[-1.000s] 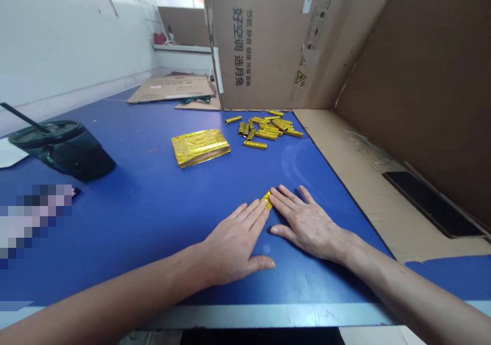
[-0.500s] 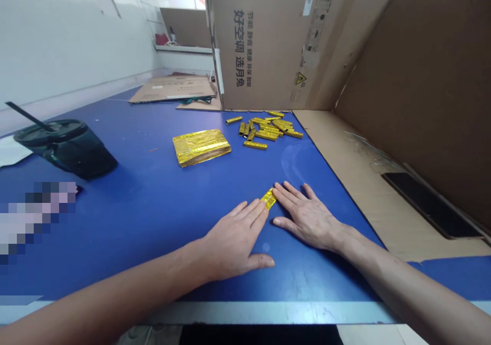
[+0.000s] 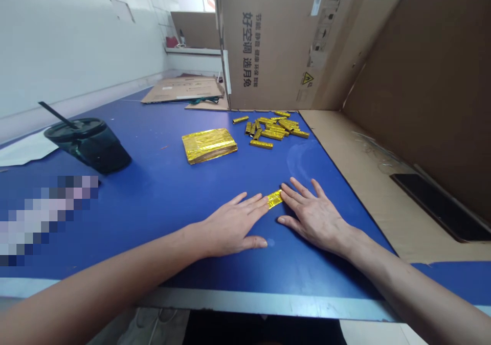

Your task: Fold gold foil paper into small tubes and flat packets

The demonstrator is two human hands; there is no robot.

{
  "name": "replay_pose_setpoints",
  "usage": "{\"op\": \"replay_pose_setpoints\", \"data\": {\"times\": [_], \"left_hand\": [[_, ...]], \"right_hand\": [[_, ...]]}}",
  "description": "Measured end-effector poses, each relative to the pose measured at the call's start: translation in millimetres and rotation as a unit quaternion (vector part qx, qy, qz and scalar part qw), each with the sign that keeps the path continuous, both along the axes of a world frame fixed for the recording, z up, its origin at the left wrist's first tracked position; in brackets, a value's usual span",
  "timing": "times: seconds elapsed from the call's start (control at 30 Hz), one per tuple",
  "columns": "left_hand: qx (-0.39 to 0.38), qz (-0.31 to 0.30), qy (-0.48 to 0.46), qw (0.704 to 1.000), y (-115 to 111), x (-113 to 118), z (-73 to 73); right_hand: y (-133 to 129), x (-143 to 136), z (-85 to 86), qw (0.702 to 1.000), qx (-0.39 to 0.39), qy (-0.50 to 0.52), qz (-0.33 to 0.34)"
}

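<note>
A small piece of shiny gold foil [image 3: 274, 199] lies flat on the blue tabletop [image 3: 161, 202] between my hands. The fingertips of my left hand [image 3: 233, 227] press on its left end, fingers stretched out and thumb spread away. From the other side, my right hand [image 3: 314, 212] lays its extended fingertips on the right end. Both ends of the foil are hidden beneath the fingers. Beyond the hands rests a stack of flat gold foil sheets [image 3: 210, 144]. To the right of that stack is a loose heap of narrow folded gold foil strips [image 3: 272, 134].
A dark cup with a straw [image 3: 94, 145] stands at the left, near a blurred-out object [image 3: 49, 212]. Large cardboard panels [image 3: 280, 43] rise at the back and right. A dark flat slab [image 3: 441, 207] lies on the right-hand cardboard. Flattened cardboard [image 3: 184, 88] lies at the back left.
The gold foil has turned from a steep slant to nearly level, with both hands following it. My left hand has shifted slightly away from me. The camera view has swung a little left.
</note>
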State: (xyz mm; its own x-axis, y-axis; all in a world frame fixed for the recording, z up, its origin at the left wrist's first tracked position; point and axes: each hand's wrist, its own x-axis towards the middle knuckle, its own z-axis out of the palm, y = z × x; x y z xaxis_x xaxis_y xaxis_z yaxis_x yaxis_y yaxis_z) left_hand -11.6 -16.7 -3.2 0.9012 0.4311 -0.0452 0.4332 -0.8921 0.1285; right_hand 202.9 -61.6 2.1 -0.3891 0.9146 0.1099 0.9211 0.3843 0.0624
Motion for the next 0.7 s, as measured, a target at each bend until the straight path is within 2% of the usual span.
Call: {"op": "replay_pose_setpoints", "data": {"times": [0.1, 0.2, 0.27, 0.43, 0.7], "left_hand": [[-0.004, 0.008, -0.002, 1.0, -1, 0, 0.2], [-0.001, 0.015, -0.004, 1.0, -4, 0, -0.6], [0.0, 0.014, -0.004, 1.0, -4, 0, -1.3], [-0.005, 0.004, -0.006, 1.0, -3, -1, -2.5], [-0.002, -0.018, 0.01, 1.0, 7, -8, 1.2]], "right_hand": [[-3, -2, -1.5, 0.999, -0.015, 0.02, 0.022], [-6, -4, -2.1, 0.994, -0.063, 0.037, 0.08], [-6, -3, -1.0, 0.991, -0.089, 0.039, 0.095], [-1, 3, 3.3, 0.993, -0.096, 0.029, 0.055], [-7, -2, 1.1, 0.998, -0.04, 0.021, 0.041]]}}
